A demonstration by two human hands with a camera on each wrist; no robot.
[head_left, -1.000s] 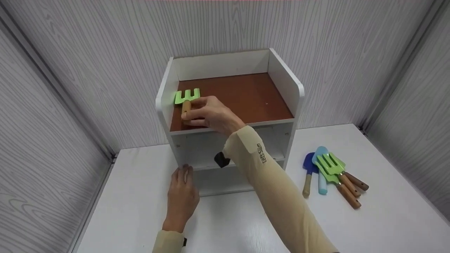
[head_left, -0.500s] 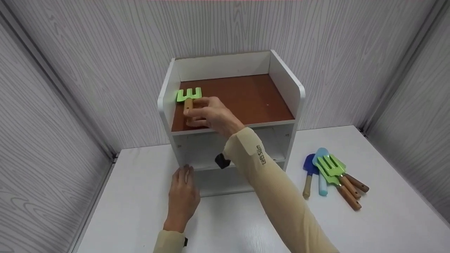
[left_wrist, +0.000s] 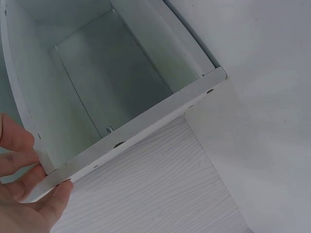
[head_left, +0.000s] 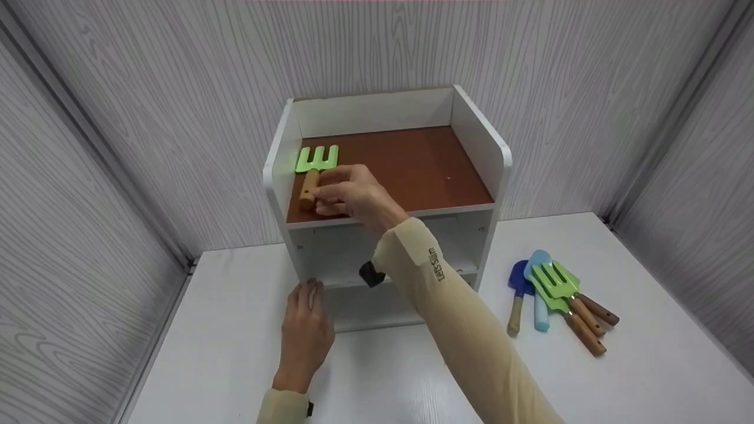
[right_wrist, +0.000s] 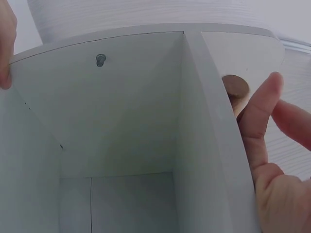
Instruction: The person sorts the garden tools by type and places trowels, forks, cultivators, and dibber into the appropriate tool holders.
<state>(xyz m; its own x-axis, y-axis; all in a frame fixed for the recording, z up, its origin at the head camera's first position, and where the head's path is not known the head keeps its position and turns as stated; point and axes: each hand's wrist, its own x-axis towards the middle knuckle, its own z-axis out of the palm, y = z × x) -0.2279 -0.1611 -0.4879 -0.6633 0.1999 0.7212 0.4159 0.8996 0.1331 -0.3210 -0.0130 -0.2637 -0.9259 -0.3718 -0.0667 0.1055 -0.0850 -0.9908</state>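
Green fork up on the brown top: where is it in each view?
Head: the green fork is left of the middle, by the right hand.
Left wrist: not in it.
Right wrist: only its handle end shows, upper right.
Shared landmark: the white shelf unit.

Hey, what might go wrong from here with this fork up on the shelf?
The fork has its handle toward the open front edge of the shelf, so a knock from the right hand beside it might send it off. The left hand grips the side panel; a tug there could perhaps shift everything.
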